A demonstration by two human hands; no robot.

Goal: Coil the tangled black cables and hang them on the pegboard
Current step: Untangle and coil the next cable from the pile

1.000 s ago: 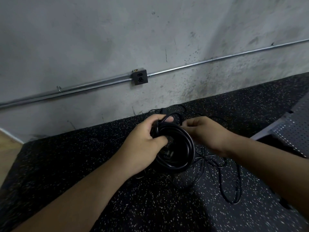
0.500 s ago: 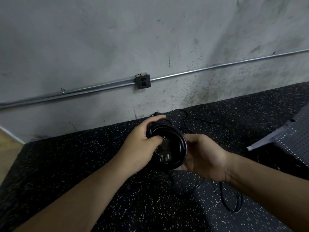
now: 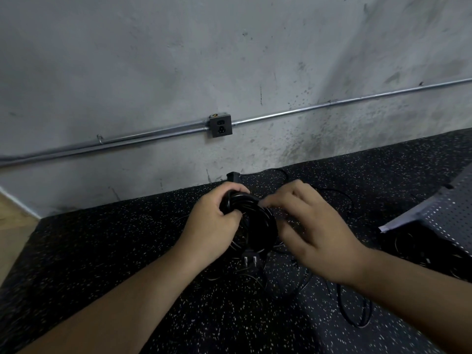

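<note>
The left hand (image 3: 213, 226) is gripping a coil of black cable (image 3: 255, 221) above the speckled black floor mat (image 3: 102, 251), its two-pin plug (image 3: 250, 259) dangling below. The right hand (image 3: 314, 231) is pinching the coil's top. Loose cables (image 3: 355, 312) are lying on the mat beside a leaning pegboard (image 3: 449, 213).

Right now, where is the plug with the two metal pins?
In the head view, the plug hangs just below the coiled black cable near the centre, between the left hand and the right hand, above the speckled black floor mat.
</note>
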